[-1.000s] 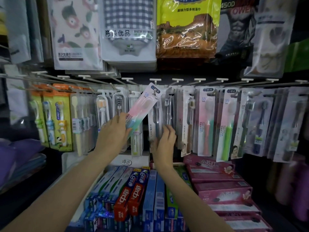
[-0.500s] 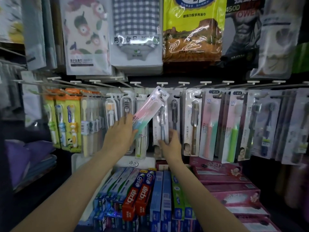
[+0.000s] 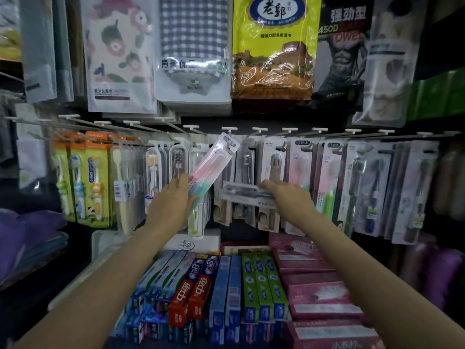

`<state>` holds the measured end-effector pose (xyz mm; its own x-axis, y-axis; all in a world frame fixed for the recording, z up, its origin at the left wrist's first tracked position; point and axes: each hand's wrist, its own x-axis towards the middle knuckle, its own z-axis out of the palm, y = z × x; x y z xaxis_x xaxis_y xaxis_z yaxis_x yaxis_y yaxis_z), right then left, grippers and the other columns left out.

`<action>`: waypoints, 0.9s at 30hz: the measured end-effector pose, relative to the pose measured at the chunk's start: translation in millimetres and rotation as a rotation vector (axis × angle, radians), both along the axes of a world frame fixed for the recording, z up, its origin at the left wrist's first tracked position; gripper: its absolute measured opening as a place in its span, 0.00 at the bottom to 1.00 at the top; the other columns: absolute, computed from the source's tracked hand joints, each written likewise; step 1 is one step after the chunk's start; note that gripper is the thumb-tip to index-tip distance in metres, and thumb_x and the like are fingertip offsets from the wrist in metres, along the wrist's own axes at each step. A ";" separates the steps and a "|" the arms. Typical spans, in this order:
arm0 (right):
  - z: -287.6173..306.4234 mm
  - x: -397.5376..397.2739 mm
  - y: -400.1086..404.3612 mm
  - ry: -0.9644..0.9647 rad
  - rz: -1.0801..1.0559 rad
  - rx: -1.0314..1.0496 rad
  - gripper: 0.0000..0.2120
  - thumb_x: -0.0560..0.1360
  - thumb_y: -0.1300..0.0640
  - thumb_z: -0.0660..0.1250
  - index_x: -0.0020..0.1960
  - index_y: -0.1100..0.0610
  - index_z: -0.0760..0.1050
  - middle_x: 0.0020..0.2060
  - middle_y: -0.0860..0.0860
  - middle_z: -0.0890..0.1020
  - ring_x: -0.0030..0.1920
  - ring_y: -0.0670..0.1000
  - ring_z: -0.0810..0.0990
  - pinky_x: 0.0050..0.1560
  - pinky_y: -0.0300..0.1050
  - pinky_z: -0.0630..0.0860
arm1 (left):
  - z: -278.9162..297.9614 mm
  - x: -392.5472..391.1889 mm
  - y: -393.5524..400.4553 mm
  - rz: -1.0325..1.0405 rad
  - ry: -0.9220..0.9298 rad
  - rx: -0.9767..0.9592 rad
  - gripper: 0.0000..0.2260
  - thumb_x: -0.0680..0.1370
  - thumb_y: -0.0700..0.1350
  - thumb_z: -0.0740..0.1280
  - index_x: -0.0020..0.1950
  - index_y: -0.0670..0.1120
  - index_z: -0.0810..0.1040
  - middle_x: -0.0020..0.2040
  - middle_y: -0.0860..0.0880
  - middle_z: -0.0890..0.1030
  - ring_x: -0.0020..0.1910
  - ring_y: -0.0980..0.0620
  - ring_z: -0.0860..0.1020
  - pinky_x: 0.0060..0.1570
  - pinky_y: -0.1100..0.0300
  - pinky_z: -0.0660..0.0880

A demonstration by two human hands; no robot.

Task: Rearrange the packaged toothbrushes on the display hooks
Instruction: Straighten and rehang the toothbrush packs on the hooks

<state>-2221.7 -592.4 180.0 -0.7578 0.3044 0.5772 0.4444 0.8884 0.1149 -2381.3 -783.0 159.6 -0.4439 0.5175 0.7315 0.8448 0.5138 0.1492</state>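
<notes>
Packaged toothbrushes (image 3: 274, 182) hang along the display hooks (image 3: 229, 129) above a shelf of toothpaste boxes (image 3: 221, 293). I see my left hand (image 3: 173, 200) gripping a pink-and-teal pack (image 3: 214, 165) tilted below the hooks; my right hand (image 3: 289, 200) holds a dark-brush pack (image 3: 247, 193) crosswise. Bagged towels (image 3: 193, 49) hang above the hooks.

Left hand (image 3: 173, 200) holds a tilted toothbrush pack (image 3: 214, 162) before the hooks (image 3: 229, 129); just right, the right hand (image 3: 286, 197) holds another pack (image 3: 246, 193) flat across the hanging row. Toothpaste boxes (image 3: 214, 293) lie below, towel bags (image 3: 193, 51) hang above.
</notes>
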 end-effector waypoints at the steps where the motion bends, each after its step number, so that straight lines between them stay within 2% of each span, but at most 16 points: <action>1: -7.7 1.5 0.8 0.001 0.003 -0.030 0.22 0.75 0.65 0.61 0.67 0.50 0.65 0.57 0.52 0.77 0.50 0.56 0.79 0.47 0.50 0.78 | 1.0 -0.4 -0.4 0.005 0.003 -0.007 0.18 0.79 0.47 0.60 0.67 0.42 0.62 0.57 0.42 0.75 0.50 0.45 0.76 0.48 0.51 0.76; 3: -28.4 7.7 2.6 0.135 0.057 -0.220 0.25 0.75 0.67 0.60 0.68 0.50 0.64 0.56 0.54 0.77 0.47 0.56 0.78 0.42 0.49 0.76 | 2.6 -1.9 -1.4 0.021 0.012 -0.022 0.18 0.79 0.47 0.60 0.67 0.42 0.62 0.56 0.43 0.75 0.50 0.46 0.76 0.48 0.52 0.75; 5: -48.9 13.6 4.7 0.292 0.092 -0.368 0.26 0.74 0.68 0.61 0.68 0.51 0.63 0.52 0.56 0.78 0.40 0.55 0.75 0.33 0.47 0.72 | 3.5 -2.9 -1.7 0.030 0.011 -0.026 0.18 0.79 0.48 0.60 0.66 0.43 0.63 0.56 0.44 0.75 0.51 0.46 0.75 0.49 0.54 0.73; 8: -61.2 17.0 11.7 0.449 0.047 -0.392 0.25 0.74 0.68 0.61 0.68 0.53 0.63 0.52 0.57 0.78 0.37 0.53 0.73 0.29 0.44 0.67 | 3.4 -2.7 1.0 0.044 0.013 -0.033 0.18 0.79 0.48 0.60 0.66 0.43 0.62 0.57 0.44 0.75 0.52 0.46 0.75 0.49 0.54 0.73; 12: -45.5 16.3 3.8 0.409 0.000 -0.315 0.28 0.75 0.67 0.61 0.72 0.52 0.61 0.62 0.55 0.73 0.44 0.58 0.78 0.39 0.48 0.75 | -0.8 0.8 5.7 0.037 -0.003 -0.016 0.18 0.79 0.47 0.60 0.66 0.42 0.63 0.58 0.42 0.75 0.52 0.44 0.75 0.45 0.54 0.71; 14: -35.7 10.3 -1.3 0.391 -0.038 -0.253 0.30 0.74 0.68 0.61 0.73 0.52 0.59 0.62 0.55 0.74 0.49 0.59 0.78 0.44 0.50 0.76 | -3.0 1.6 6.1 0.022 -0.010 -0.001 0.17 0.79 0.47 0.60 0.65 0.42 0.63 0.58 0.41 0.75 0.50 0.43 0.76 0.43 0.54 0.72; 16: -27.7 3.0 -7.3 0.405 -0.074 -0.229 0.31 0.74 0.69 0.60 0.74 0.52 0.58 0.59 0.55 0.74 0.51 0.59 0.77 0.45 0.50 0.74 | -3.5 1.7 6.1 0.013 -0.019 0.006 0.17 0.79 0.47 0.61 0.65 0.42 0.63 0.56 0.42 0.75 0.48 0.44 0.76 0.42 0.54 0.72; 19: -25.0 -7.1 -17.8 0.466 -0.037 -0.363 0.28 0.75 0.68 0.59 0.73 0.54 0.59 0.62 0.56 0.72 0.54 0.58 0.75 0.52 0.51 0.70 | -3.2 1.4 5.0 0.011 -0.020 0.021 0.16 0.79 0.47 0.61 0.64 0.43 0.64 0.55 0.43 0.76 0.46 0.46 0.76 0.42 0.53 0.75; 22: -33.0 -17.5 -23.3 0.509 0.044 -0.505 0.26 0.76 0.67 0.59 0.72 0.55 0.60 0.64 0.56 0.70 0.51 0.56 0.75 0.44 0.46 0.69 | -3.7 1.0 4.3 0.012 -0.014 0.024 0.16 0.79 0.47 0.61 0.63 0.43 0.64 0.54 0.44 0.76 0.46 0.46 0.76 0.43 0.52 0.75; 24: -34.8 -21.5 -24.3 0.519 0.037 -0.513 0.25 0.77 0.67 0.59 0.72 0.55 0.60 0.64 0.55 0.70 0.51 0.56 0.75 0.43 0.45 0.69 | -3.4 1.0 4.7 0.016 -0.014 0.019 0.17 0.79 0.48 0.60 0.64 0.43 0.63 0.55 0.44 0.76 0.47 0.46 0.76 0.43 0.53 0.74; 27: -32.9 -20.1 -21.5 0.529 -0.011 -0.441 0.26 0.77 0.66 0.59 0.73 0.54 0.60 0.63 0.55 0.70 0.55 0.57 0.74 0.53 0.49 0.70 | -3.0 1.4 5.5 0.023 -0.008 0.011 0.17 0.79 0.48 0.60 0.65 0.43 0.63 0.55 0.44 0.75 0.48 0.46 0.75 0.41 0.56 0.71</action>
